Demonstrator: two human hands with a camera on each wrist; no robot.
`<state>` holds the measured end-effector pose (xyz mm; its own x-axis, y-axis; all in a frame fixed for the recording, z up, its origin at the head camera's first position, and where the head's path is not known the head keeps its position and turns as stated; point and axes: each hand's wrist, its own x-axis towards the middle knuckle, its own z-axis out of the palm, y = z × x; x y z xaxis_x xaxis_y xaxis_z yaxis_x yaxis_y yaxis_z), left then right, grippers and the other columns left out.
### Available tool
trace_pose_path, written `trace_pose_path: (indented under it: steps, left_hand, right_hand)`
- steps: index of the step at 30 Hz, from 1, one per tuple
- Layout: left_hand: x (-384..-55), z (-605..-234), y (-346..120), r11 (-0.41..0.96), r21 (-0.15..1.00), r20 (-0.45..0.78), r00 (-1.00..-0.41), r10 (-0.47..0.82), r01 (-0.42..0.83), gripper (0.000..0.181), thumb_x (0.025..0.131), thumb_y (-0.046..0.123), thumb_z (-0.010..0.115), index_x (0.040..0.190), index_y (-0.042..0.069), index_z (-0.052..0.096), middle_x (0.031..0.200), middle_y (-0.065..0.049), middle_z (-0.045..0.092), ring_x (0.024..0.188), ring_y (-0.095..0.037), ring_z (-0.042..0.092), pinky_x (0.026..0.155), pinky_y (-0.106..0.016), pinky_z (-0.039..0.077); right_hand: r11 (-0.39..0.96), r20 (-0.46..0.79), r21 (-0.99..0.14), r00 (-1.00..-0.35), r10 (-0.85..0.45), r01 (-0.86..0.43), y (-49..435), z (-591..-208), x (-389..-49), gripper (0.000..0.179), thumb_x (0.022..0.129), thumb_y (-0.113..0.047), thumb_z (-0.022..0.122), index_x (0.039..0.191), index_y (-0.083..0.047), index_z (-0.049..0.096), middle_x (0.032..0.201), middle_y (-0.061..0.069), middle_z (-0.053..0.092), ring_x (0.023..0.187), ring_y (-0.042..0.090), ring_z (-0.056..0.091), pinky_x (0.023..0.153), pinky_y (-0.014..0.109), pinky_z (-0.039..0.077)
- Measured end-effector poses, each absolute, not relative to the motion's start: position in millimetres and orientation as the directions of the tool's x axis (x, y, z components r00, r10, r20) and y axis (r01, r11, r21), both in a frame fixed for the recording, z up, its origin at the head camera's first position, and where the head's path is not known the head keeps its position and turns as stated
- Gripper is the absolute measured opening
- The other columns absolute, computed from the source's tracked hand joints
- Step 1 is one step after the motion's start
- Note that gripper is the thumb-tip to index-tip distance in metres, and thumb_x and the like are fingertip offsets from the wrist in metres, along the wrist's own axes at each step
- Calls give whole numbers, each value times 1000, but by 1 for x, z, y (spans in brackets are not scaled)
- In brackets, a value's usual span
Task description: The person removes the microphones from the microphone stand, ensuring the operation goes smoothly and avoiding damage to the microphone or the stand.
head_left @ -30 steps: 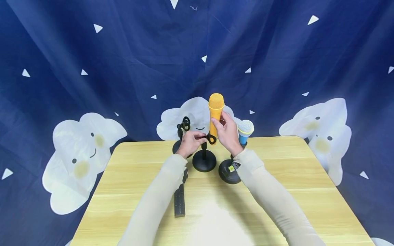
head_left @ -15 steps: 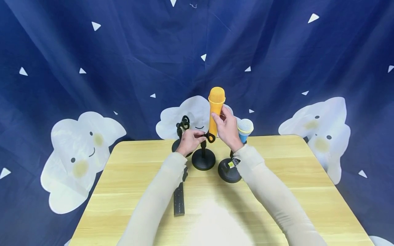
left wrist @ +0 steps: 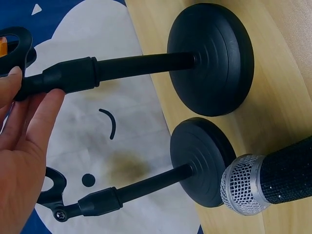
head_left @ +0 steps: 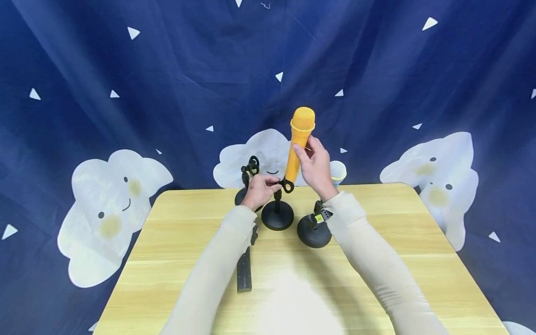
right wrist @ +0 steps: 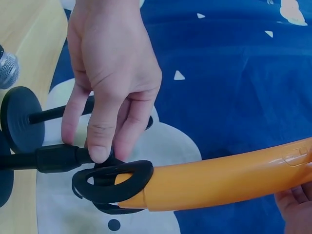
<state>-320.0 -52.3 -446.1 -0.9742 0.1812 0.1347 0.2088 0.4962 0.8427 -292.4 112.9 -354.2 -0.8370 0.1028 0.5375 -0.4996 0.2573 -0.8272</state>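
An orange microphone (head_left: 298,144) leans slightly right, head up, in the grip of my right hand (head_left: 316,168). Its lower end sits inside the black ring clip (right wrist: 139,178) of the middle stand, as the right wrist view shows. My left hand (head_left: 260,190) pinches the neck just below that clip. The round base (head_left: 278,216) of this stand rests on the table. In the left wrist view, a second black stand (left wrist: 202,163) with a bare clip stands beside it. Part of the right hand is outside the right wrist view.
A blue microphone with a white head (head_left: 338,171) stands in a third stand (head_left: 314,234), partly behind the right wrist. A black microphone with a silver mesh head (left wrist: 243,185) lies on the wooden table (head_left: 188,242) under the left forearm. A blue cloud-patterned curtain (head_left: 188,93) hangs behind.
The right hand and orange microphone have moved up and a little right, and the microphone tilts further right. The left hand has stayed at the clip's neck.
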Motion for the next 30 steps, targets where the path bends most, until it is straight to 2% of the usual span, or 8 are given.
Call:
trace_pose_path:
  steps: [10, 17, 23, 30]
  left_hand:
    - [-322, -444, -50, 513, 836, 124, -977, 173, 197, 22, 89, 10, 77, 110, 4, 77, 108, -10, 74, 97, -23, 71, 86, -32, 57]
    - [-324, -442, -48, 541, 822, 106, -981, 162, 178, 22, 89, 11, 77, 110, 6, 77, 107, -9, 74, 98, -22, 71, 87, -33, 56]
    - [-328, -439, -47, 560, 813, 86, -983, 161, 163, 23, 89, 13, 77, 112, 7, 77, 111, -8, 74, 100, -22, 70, 92, -35, 54]
    - [-331, -438, -44, 591, 792, 86, -986, 139, 153, 25, 89, 14, 78, 112, 6, 77, 116, -9, 72, 104, -23, 70, 94, -36, 53]
  right_hand:
    - [238, 563, -817, -817, 125, -526, 115, -346, -286, 34, 98, -7, 64, 128, 8, 59, 118, 22, 57, 111, 33, 62, 102, 42, 49]
    - [239, 615, -781, -777, 133, -577, 116, -339, -279, 33, 97, -4, 64, 127, 8, 59, 116, 21, 58, 108, 29, 63, 100, 38, 51]
    - [215, 572, -812, -813, 107, -543, 116, -341, -272, 34, 98, -6, 64, 129, 7, 59, 117, 20, 58, 109, 29, 63, 101, 37, 50]
    - [226, 537, -830, -840, 80, -510, 119, -363, -266, 34, 97, -5, 65, 128, 9, 59, 114, 22, 58, 109, 32, 62, 100, 42, 50]
